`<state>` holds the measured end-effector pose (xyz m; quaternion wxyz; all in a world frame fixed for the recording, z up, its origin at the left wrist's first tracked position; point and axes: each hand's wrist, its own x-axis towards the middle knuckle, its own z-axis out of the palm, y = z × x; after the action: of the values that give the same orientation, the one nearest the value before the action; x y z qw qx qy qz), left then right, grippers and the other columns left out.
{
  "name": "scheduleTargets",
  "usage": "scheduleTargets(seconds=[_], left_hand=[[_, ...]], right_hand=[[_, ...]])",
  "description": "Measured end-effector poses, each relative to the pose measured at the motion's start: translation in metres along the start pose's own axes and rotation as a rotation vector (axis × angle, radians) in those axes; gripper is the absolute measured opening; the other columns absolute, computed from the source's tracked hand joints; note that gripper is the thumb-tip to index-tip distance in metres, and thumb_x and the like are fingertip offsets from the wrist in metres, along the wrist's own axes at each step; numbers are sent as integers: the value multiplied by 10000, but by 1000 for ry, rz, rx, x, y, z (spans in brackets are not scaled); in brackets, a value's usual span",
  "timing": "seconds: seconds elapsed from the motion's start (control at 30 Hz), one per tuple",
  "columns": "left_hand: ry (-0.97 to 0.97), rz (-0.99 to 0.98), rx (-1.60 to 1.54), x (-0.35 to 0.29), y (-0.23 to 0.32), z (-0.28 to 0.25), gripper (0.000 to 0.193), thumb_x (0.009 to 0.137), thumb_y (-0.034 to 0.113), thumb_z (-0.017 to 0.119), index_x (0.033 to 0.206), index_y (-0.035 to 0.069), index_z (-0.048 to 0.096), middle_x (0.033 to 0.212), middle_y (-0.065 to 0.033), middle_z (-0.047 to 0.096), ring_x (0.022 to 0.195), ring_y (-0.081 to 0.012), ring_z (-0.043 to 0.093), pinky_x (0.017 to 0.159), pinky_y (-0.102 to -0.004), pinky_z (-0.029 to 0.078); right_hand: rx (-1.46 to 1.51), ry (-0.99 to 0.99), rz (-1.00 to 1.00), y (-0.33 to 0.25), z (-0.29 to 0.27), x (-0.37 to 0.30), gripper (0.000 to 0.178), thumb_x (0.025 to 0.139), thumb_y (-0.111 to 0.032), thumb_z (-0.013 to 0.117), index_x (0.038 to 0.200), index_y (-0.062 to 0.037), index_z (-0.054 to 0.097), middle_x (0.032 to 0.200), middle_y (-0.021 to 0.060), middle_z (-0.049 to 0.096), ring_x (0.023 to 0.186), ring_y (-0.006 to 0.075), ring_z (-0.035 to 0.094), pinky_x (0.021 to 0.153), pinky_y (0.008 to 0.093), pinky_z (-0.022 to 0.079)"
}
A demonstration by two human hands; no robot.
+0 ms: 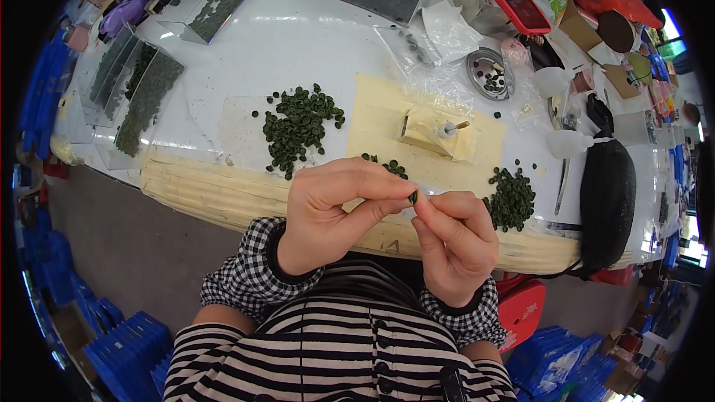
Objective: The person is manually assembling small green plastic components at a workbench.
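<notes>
My left hand (328, 212) and my right hand (458, 238) meet in front of my body, just over the table's near edge. Pinched between their fingertips is a small dark green disc (413, 197), mostly covered by the fingers. A large pile of similar green discs (298, 128) lies beyond my left hand. Just behind the fingers is a smaller group of discs (395, 169), partly hidden. Another pile of discs (511, 199) sits to the right of my right hand. Past the hands stands a cream block (428, 136) with a white nozzle-like piece (449, 129) on it.
Clear trays of green discs (227, 0) stand at the back and left. A round metal dish (489, 74), plastic bags (454, 33), white squeeze bottles (567, 144), tweezers (563, 186) and a black bag (607, 193) crowd the right. A padded yellowish strip (201, 187) covers the front edge.
</notes>
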<state>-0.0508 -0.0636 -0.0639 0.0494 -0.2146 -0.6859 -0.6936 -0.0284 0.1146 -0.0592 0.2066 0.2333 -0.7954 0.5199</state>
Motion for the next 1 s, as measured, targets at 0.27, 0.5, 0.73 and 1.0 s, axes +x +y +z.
scheduleTargets(seconds=[0.27, 0.5, 0.73, 1.0], left_hand=[[-4, 13, 0, 0, -2, 1, 171, 836, -92, 654, 987, -31, 704, 928, -153, 688, 812, -190, 695, 687, -248, 584], [-10, 12, -4, 0, -2, 0, 165, 834, -94, 655, 981, -35, 703, 928, -152, 688, 810, -190, 695, 685, -249, 584], [9, -121, -113, -1, 1, 0, 155, 823, -86, 675, 970, -42, 699, 916, -145, 688, 810, -179, 680, 697, -250, 550], [33, -55, -42, 1, -2, 0, 170, 811, -46, 705, 974, 0, 724, 851, -100, 711, 765, -134, 677, 659, -226, 526]], right_hand=[[-1, -12, 2, 0, -1, 1, 337, 748, 93, 717, 1070, -6, 715, 888, 95, 638, 733, 191, 606, 628, 260, 487], [-3, -8, 8, 0, -1, 0, 339, 745, 92, 720, 1069, -7, 716, 883, 94, 636, 737, 191, 607, 637, 260, 489], [-27, -6, -14, 3, -2, 1, 352, 728, 78, 734, 1065, -21, 723, 905, 85, 645, 766, 197, 610, 655, 272, 491], [-55, -2, -46, 6, -3, 0, 372, 711, 77, 737, 1065, -35, 727, 923, 77, 654, 782, 199, 612, 664, 279, 491]])
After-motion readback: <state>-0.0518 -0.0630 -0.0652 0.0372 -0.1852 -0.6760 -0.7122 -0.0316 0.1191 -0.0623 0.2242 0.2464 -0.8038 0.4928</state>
